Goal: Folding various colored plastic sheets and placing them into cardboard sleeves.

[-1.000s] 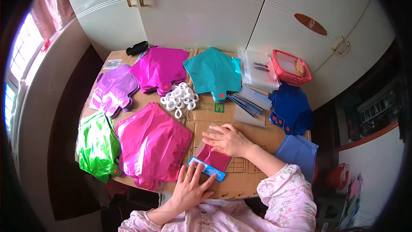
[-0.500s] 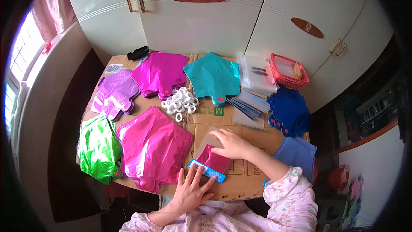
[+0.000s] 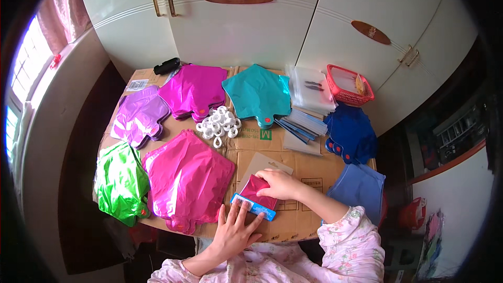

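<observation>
My right hand rests on a folded magenta foil balloon that lies on a small pack with a blue header strip, near the table's front edge. My left hand lies flat with fingers spread, its fingertips pressing the blue strip from the front. A beige card sheet sits just behind the pack. The pack lies on a table covered in brown cardboard.
Stacks of foil balloons cover the table: green, pink, purple, magenta, teal, dark blue and light blue. White plastic rings, clear bags, a red basket and white cupboard doors lie behind.
Both hands stay on the small pack; my right hand has slid slightly along the folded magenta balloon. The view has shifted a little.
</observation>
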Tool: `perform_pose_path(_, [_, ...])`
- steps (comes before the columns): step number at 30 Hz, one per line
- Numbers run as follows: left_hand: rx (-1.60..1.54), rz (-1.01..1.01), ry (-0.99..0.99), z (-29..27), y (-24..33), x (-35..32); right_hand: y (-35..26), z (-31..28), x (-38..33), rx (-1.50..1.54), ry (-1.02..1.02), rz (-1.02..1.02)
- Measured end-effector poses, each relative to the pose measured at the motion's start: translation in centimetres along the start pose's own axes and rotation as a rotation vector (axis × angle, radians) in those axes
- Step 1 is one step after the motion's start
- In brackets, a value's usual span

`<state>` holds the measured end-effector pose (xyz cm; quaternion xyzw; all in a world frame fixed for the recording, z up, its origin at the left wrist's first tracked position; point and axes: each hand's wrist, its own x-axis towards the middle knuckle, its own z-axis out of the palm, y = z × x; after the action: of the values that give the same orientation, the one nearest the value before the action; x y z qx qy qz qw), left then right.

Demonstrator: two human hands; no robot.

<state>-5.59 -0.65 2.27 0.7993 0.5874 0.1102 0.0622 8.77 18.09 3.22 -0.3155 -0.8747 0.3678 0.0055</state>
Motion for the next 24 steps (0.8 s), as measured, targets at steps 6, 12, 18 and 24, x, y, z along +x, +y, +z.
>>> perform_pose_path(6, [0.004, 0.011, -0.002, -0.7, 0.0, 0.7, 0.8, 0.0, 1.1, -0.34, 0.223, -0.313])
perform_pose_path(12, [0.026, 0.021, -0.006, -1.0, 0.0, 0.9, 2.6, 1.0, 2.4, -0.554, 0.31, -0.495])
perform_pose_path(18, [0.084, 0.014, 0.007, -0.8, 0.7, 1.2, 3.6, -1.5, 5.4, -0.304, 0.589, -0.416])
perform_pose_path(24, [0.121, -0.018, 0.058, 0.4, 2.5, 1.3, 0.8, -3.8, 9.9, -0.235, 0.617, -0.388])
